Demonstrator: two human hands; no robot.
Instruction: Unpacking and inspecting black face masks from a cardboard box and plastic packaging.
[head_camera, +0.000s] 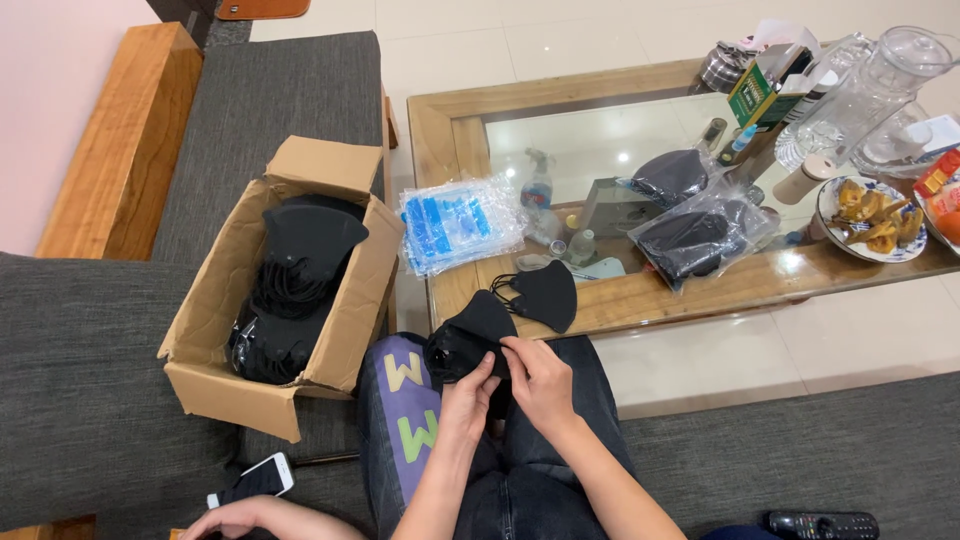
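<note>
My left hand (466, 398) and my right hand (541, 377) meet over my lap, both gripping a small bunch of black face masks (470, 332). The left hand holds the bunch from below, while the right hand's fingertips pinch its right edge. Just beyond it, a single black mask (549, 292) lies on the wooden edge of the coffee table (650, 292). An open cardboard box (212, 300) full of black masks (300, 265) stands on the sofa to my left. A stack of clear bags with blue print (455, 222) rests on the table's near left corner.
Clear bags packed with black masks (700, 235) lie on the glass table top. Farther right are a plate of food (875, 215), a glass jug (895, 70) and small boxes. Another person's hand (245, 515) rests by a phone (255, 480). A remote (822, 524) lies at the bottom right.
</note>
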